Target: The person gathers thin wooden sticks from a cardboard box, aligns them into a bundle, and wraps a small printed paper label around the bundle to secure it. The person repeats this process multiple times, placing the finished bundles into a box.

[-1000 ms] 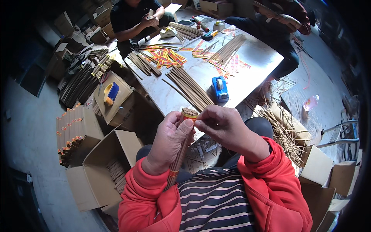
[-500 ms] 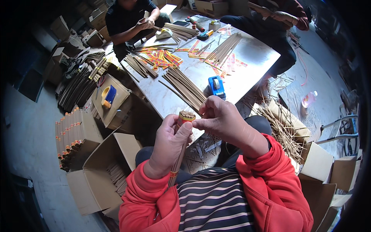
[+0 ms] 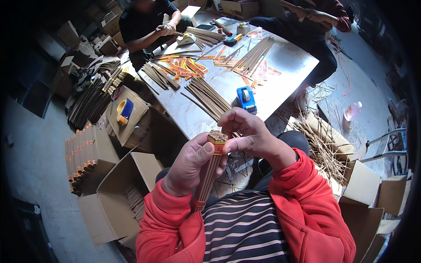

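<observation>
My left hand (image 3: 189, 164) is closed around a bundle of brown incense sticks (image 3: 215, 168), held tilted in front of my chest with the cut ends up. A red and yellow paper band (image 3: 218, 147) circles the bundle near its top; a second band (image 3: 199, 203) sits low down near my striped shirt. From the right, my right hand (image 3: 247, 136) presses its thumb on the edge of the upper band, the other fingers curled above it. Part of its grip is hidden behind the thumb and the bundle. Past my hands, loose incense sticks (image 3: 206, 97) lie on the table.
The pale table (image 3: 289, 61) carries a blue tape dispenser (image 3: 246, 98), paper bands (image 3: 186, 66) and more sticks. Two people sit across it. On the left stand an open carton (image 3: 107, 215) and banded bundles (image 3: 81, 151); scattered sticks (image 3: 318, 144) lie on the right.
The bundle has turned and swung slightly right at its top, showing more of the upper band. My left thumb has shifted down off the stick ends; my right fingers have moved slightly left.
</observation>
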Tool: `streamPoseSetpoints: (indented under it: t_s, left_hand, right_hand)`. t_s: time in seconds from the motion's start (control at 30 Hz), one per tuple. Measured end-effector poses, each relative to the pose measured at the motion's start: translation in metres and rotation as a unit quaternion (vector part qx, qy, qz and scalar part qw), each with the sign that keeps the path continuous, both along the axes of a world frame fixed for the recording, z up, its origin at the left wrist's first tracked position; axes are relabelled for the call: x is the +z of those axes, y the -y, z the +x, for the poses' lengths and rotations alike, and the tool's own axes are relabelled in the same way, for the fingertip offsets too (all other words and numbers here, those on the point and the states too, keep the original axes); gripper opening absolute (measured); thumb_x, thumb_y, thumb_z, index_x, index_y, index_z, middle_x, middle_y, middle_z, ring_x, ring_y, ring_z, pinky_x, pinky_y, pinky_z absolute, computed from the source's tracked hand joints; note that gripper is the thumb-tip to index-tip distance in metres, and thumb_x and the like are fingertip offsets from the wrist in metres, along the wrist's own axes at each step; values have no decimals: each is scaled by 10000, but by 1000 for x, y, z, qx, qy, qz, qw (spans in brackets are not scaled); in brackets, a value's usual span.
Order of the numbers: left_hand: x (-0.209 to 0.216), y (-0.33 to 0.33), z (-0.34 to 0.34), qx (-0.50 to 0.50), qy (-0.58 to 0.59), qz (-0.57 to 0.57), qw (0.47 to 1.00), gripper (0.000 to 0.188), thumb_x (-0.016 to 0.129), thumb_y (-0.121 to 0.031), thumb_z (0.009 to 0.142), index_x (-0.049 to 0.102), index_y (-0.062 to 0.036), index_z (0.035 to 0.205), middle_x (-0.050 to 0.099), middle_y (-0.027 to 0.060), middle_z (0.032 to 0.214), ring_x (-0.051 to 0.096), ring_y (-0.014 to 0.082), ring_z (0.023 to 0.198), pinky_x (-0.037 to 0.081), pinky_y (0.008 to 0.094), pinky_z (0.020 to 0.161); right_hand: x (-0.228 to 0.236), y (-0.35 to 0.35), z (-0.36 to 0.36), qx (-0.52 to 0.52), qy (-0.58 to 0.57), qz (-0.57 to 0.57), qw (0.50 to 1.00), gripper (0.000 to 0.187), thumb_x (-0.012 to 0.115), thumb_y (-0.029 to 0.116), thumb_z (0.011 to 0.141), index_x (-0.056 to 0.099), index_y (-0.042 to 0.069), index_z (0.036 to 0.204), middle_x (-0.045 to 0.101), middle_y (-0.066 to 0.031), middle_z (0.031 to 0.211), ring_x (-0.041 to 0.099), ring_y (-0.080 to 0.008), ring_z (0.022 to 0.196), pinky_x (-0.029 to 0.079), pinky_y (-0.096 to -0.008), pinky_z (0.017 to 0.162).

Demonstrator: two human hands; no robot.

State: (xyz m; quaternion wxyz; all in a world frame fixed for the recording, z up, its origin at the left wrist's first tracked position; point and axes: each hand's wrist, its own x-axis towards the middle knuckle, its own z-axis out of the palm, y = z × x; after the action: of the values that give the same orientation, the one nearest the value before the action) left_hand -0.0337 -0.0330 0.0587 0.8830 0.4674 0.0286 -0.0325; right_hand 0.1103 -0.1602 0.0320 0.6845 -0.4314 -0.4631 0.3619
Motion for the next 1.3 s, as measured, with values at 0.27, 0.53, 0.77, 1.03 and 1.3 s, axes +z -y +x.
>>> streamPoseSetpoints:
  t_s: [0.27,0.53,0.77,1.03,1.3]
  left_hand:
    - [-4,-3,1,-29,-5,-64,997,444,598,-370,856,476,-9,1084,572,97,796,562,142,649,478,249,596]
    - [0,0,0,41,-39,-46,997,348,544,-303,902,456,-32,1102,589,57,818,587,119,673,490,232,597]
    - [2,5,-1,39,-29,-12,999,358,520,-346,908,454,-39,1079,581,43,812,576,104,661,483,221,591]
    - [0,-1,-1,-52,12,-54,997,511,540,-444,870,437,-11,1121,551,86,814,534,121,645,459,229,589]
    - [41,-8,-5,53,105,43,992,684,550,-438,865,318,29,1309,548,122,785,521,138,599,436,250,559]
  right_hand:
    - [-7,-3,5,12,60,25,998,375,728,160,759,578,-21,1050,595,-58,917,561,-122,856,460,-265,771]
    - [12,3,0,-29,104,-54,993,419,701,269,784,584,-21,1063,608,-70,909,580,-144,838,470,-271,759]
    - [9,-1,-12,-88,123,-44,987,342,707,258,776,593,3,974,587,-60,842,571,-131,804,455,-265,717]
    - [-9,-7,5,-30,155,80,984,325,714,211,764,614,12,1001,601,-55,880,568,-149,867,448,-277,763]
    - [1,-11,3,-36,-89,64,993,299,627,122,853,566,45,1136,573,-26,1006,525,-100,970,441,-243,844]
